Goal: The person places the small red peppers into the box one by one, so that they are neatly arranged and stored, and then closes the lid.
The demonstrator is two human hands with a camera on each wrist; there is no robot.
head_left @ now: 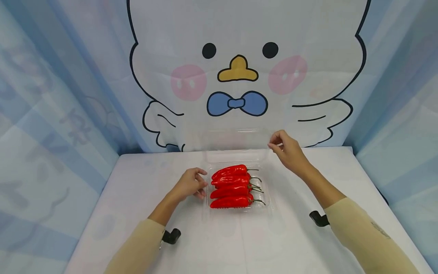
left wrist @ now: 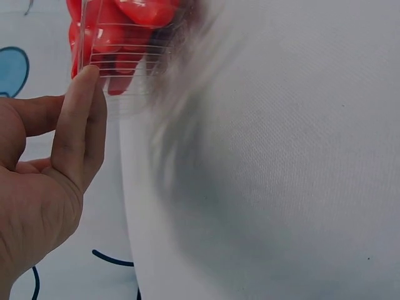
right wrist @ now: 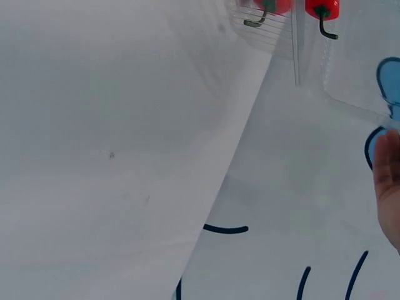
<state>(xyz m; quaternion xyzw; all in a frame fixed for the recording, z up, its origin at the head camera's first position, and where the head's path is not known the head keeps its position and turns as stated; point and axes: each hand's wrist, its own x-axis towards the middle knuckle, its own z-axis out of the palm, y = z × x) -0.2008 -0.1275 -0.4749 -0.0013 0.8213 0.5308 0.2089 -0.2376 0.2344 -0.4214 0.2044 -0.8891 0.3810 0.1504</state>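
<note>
A clear plastic box (head_left: 268, 201) stands on the white table, its transparent lid (head_left: 236, 155) raised at the back. Several shiny red chili peppers (head_left: 230, 191) with green stems lie side by side in it. At the box's left side is my left hand (head_left: 192, 183), its loosely extended fingers touching the wall, as the left wrist view shows. My right hand (head_left: 289, 152) is at the right edge of the lid, thumb and forefinger brought together there. In the right wrist view only part of the right hand (right wrist: 389, 181) shows, beside the lid's corner.
The white table cover (head_left: 137, 201) spreads around the box. Behind it hangs a cloth (head_left: 239, 121) printed with a cartoon face and a blue bow tie. Blue patterned curtains (head_left: 51, 114) flank both sides. A black wrist mount (head_left: 172, 236) shows by the left sleeve.
</note>
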